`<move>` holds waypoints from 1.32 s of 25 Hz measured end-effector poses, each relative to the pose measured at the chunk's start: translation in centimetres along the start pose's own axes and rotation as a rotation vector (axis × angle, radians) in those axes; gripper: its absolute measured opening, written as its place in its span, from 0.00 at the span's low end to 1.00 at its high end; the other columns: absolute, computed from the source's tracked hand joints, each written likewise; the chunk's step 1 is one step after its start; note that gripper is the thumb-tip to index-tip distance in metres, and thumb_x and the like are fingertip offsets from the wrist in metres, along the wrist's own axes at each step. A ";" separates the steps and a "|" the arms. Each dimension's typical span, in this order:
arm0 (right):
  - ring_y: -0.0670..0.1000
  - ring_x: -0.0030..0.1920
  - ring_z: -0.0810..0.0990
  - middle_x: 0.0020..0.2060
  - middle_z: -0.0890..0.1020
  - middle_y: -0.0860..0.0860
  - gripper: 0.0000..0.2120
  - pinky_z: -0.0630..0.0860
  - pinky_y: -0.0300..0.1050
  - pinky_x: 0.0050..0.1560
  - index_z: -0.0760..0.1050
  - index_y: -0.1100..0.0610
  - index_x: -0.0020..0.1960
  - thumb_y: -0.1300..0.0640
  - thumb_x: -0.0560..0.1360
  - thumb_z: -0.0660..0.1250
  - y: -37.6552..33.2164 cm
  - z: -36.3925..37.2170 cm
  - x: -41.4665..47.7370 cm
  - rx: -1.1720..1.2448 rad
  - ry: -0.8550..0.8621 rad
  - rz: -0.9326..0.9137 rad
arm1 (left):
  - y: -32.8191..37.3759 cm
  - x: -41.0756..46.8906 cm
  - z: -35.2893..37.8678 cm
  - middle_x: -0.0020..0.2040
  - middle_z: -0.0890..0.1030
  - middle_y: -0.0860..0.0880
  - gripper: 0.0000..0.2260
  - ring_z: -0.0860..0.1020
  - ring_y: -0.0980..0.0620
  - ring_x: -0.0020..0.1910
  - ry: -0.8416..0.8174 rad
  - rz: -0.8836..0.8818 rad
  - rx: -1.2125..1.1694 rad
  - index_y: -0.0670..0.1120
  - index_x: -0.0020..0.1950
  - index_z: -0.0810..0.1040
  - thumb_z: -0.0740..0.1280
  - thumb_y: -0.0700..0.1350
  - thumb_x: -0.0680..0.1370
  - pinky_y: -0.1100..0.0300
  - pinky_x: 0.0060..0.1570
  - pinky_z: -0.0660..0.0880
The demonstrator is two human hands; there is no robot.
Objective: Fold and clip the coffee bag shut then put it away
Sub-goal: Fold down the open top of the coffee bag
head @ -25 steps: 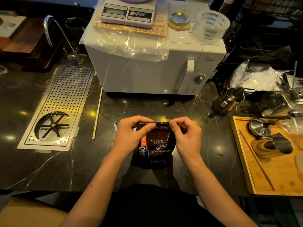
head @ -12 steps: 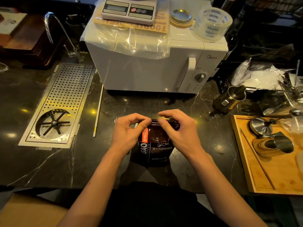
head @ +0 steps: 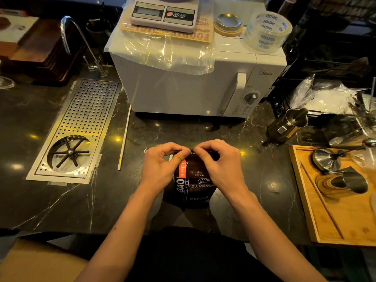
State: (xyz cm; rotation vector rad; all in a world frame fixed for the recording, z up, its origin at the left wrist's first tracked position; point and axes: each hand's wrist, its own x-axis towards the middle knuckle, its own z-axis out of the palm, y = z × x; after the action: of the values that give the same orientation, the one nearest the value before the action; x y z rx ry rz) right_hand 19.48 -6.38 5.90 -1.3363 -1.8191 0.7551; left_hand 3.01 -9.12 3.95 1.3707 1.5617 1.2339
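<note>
Coffee bag (head: pixel 193 184) stands upright on the dark counter (head: pixel 61 200), near its front edge, in front of the microwave (head: pixel 183 88). Left hand (head: pixel 160 165) and right hand (head: pixel 219 165) both pinch the bag's top edge, thumbs nearly touching at the middle. Tray (head: pixel 317 210) lies well right, drip grate (head: pixel 81 123) well left.

Single head camera, wide-angle, looking forward-down, close over dark counter (head: pixel 61 200) edge.
</note>
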 end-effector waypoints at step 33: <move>0.41 0.42 0.83 0.37 0.84 0.41 0.08 0.77 0.35 0.45 0.84 0.51 0.43 0.63 0.74 0.71 1.2 -2.1 0.1 0.105 -0.081 0.135 | -0.4 -0.3 0.3 0.41 0.85 0.55 0.05 0.83 0.54 0.45 0.019 -0.042 -0.051 0.54 0.43 0.84 0.72 0.42 0.74 0.54 0.50 0.80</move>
State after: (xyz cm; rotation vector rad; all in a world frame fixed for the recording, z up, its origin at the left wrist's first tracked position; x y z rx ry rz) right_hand 21.88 -5.87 6.11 -1.3878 -1.7387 0.9757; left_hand 3.24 -9.31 3.42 1.2917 1.5537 1.2557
